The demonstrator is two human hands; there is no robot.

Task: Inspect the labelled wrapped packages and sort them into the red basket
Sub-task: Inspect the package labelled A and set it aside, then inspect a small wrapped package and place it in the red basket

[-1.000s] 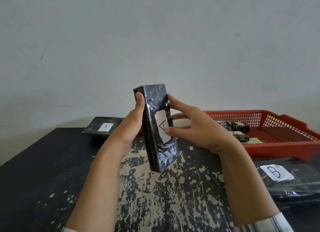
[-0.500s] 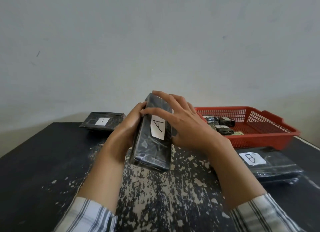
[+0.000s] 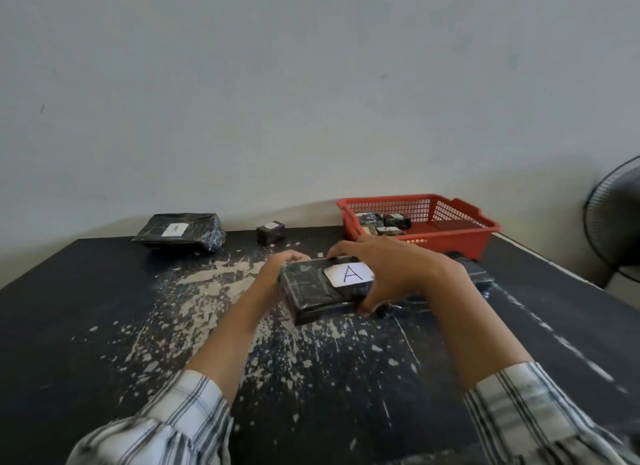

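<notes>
I hold a black wrapped package (image 3: 311,291) with a white label marked A between both hands, lying flat with the label up, low over the table's middle. My left hand (image 3: 277,274) grips its left end. My right hand (image 3: 398,274) clasps its right end, thumb under the near edge. The red basket (image 3: 450,236) stands at the back right with several small wrapped packages (image 3: 381,222) inside. Another flat package marked A (image 3: 178,234) lies at the back left. A small black package (image 3: 270,232) stands at the back centre. A further dark package (image 3: 479,274) is mostly hidden behind my right hand.
The black table (image 3: 104,326) has worn, flaking paint in its middle. A grey wall rises right behind it. A standing fan (image 3: 613,222) is off the table's right edge.
The package went from upright in front of me to flat and lower, label up, near the tabletop. My view has tilted down and back, showing more table and both sleeves.
</notes>
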